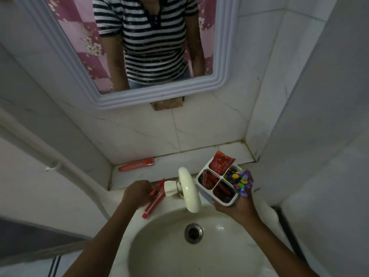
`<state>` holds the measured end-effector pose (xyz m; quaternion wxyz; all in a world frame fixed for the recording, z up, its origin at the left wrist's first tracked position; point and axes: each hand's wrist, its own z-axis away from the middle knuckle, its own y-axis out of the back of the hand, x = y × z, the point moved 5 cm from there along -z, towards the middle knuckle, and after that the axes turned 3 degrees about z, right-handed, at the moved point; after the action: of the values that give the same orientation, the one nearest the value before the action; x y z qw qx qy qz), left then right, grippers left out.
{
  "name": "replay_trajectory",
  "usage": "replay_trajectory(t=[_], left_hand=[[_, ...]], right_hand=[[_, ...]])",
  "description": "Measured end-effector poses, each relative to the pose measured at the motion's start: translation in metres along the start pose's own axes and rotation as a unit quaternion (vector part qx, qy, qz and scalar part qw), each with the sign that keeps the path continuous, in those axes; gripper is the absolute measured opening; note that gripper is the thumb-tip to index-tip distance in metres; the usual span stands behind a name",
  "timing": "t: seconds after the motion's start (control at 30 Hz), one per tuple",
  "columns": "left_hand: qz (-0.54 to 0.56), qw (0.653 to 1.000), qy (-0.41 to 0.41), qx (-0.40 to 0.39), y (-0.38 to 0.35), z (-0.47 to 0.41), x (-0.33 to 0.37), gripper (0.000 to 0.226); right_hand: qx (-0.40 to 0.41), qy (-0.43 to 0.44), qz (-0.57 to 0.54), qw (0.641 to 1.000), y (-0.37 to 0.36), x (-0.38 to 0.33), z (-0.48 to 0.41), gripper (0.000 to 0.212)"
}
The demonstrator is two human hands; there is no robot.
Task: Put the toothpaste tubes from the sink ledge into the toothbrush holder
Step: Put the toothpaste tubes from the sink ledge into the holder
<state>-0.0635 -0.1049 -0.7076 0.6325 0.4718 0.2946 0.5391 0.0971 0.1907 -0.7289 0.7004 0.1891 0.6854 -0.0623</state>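
At a small bathroom basin, a person sorts toothpaste into a holder. In the left of centre of the frame, one long red toothpaste tube lies flat on the tiled sink ledge against the wall, untouched and well apart from either hand. Just below it, the left hand is curled down over the upper end of a second red toothpaste tube, which lies slanted on the white basin rim just beside the tap; the fingers appear closed on it, though whether it is lifted clear of the rim cannot be told. At centre stands the cream plastic tap over the white basin and its metal drain. To the right, the right hand grips the white four-compartment toothbrush holder from below and holds it tilted above the basin's edge. Red tubes already stand in three of its compartments, the tallest poking out at the far side; the fourth, nearest the fingers, carries a purple, brightly patterned item that cannot be identified. By the look of it the job is more than half done, with two tubes left: the one under the left hand and the one on the ledge behind.
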Motion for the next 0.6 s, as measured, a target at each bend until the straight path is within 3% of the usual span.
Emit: replay_trajectory(t=[0.1, 0.17, 0.27, 0.37, 0.5, 0.6], left_hand=[[0.049, 0.999, -0.012, 0.02, 0.018, 0.0, 0.002, 0.015], [0.118, 0.989, -0.024, 0.087, 0.048, 0.001, 0.01, 0.017], [0.276, 0.946, -0.043, 0.163, 0.106, 0.009, 0.044, 0.034], [0.39, 0.903, -0.144, 0.105, 0.143, 0.02, 0.102, 0.036], [0.409, 0.86, -0.305, -0.038, 0.147, 0.038, 0.176, 0.034], [0.309, 0.881, -0.358, -0.006, 0.127, 0.033, 0.205, 0.029]], right_hand=[[0.0, 0.002, -0.024, 1.0, -0.002, -0.009, 0.005, 0.11], [0.016, 0.005, -0.013, 1.0, 0.001, -0.011, 0.004, 0.111], [0.001, 0.034, -0.007, 0.999, -0.002, -0.023, 0.005, 0.095], [0.009, 0.059, 0.004, 0.998, -0.004, -0.036, 0.009, 0.091], [0.016, 0.082, 0.016, 0.996, -0.001, -0.043, 0.009, 0.091], [0.007, 0.1, 0.015, 0.995, -0.004, -0.044, 0.009, 0.092]])
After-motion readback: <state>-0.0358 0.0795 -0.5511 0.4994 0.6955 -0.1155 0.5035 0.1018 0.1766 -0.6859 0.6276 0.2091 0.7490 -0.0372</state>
